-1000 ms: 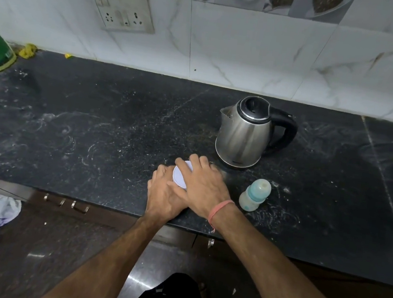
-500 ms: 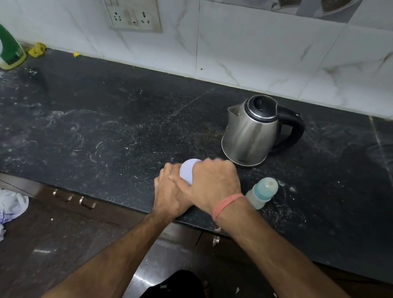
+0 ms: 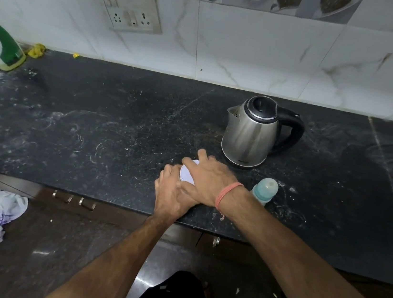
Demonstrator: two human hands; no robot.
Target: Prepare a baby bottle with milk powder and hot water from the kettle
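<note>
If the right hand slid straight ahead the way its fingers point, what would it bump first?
Probably nothing soon: the right hand on the white lid points up-left, passing left of the kettle over bare counter toward the wall.

- We see a steel kettle (image 3: 251, 133) with a black lid and black handle standing upright on the dark tabletop (image 3: 118, 123), lid closed, spout pointing left.
- Nearer us than the kettle and just left of it sits our milk powder tub (image 3: 187, 173), white lid on top, mostly covered.
- Right of the tub, near the kettle's base, our baby bottle (image 3: 264, 189) stands with its pale teal cap on.
</note>
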